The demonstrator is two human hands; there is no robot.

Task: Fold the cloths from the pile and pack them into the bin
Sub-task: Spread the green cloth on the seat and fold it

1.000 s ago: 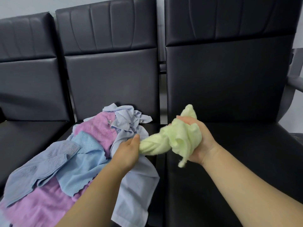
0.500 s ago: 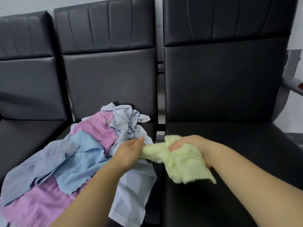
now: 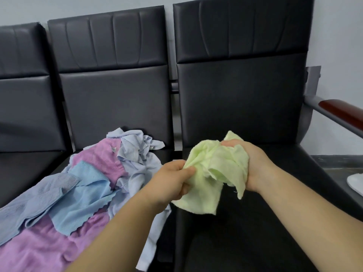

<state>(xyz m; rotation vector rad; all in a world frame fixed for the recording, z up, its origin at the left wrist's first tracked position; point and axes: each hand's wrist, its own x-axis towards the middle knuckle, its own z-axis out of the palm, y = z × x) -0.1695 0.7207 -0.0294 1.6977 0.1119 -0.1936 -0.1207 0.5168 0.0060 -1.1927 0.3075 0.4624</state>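
A crumpled pale green cloth [image 3: 212, 171] hangs in the air above the right black seat, bunched between both hands. My left hand [image 3: 170, 181] pinches its left edge between thumb and fingers. My right hand [image 3: 253, 163] grips its right side, with cloth draped over the palm. A pile of cloths [image 3: 82, 185] in pink, light blue and pale lilac lies spread on the middle seat to the left. No bin is in view.
Three black padded chairs stand in a row; the right seat [image 3: 245, 242] lies under the green cloth. A grey armrest with a reddish-brown pad [image 3: 341, 112] juts out at right. A white object [image 3: 355, 183] shows at the right edge.
Both hands have shifted right with the green cloth. It has loosened from a twisted bundle into a wider bunch, with a flap now hanging below my left hand.
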